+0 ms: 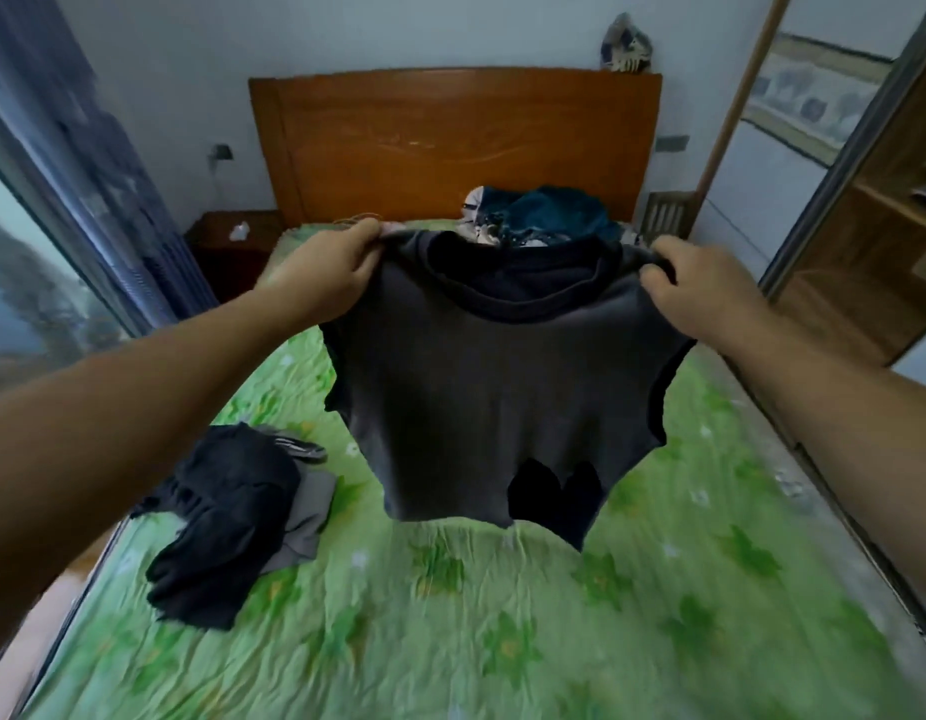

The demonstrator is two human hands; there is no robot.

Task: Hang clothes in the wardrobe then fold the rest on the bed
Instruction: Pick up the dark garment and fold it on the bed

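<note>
Currently: the bed with a crumpled green floral sheet fills most of the view. An open wooden wardrobe with shelves stands off the bed's right side. An orange-brown wooden headboard closes the bed's far end.

A dark grey short-sleeved T-shirt is held up in the air over the middle of the bed. It is spread out by its shoulders, collar on top, hem hanging loose.

A pile of black and grey garments lies on the bed's left half, close to the left edge. A teal and patterned fabric bundle sits at the bed's head, just in front of the headboard, partly hidden behind the shirt collar. A dark wooden nightstand stands beside the bed's left head corner.

Left hand: fingers curled, pinching the shirt's left shoulder. Right hand: fingers curled, gripping the right shoulder. Both arms are stretched out over the bed.
</note>
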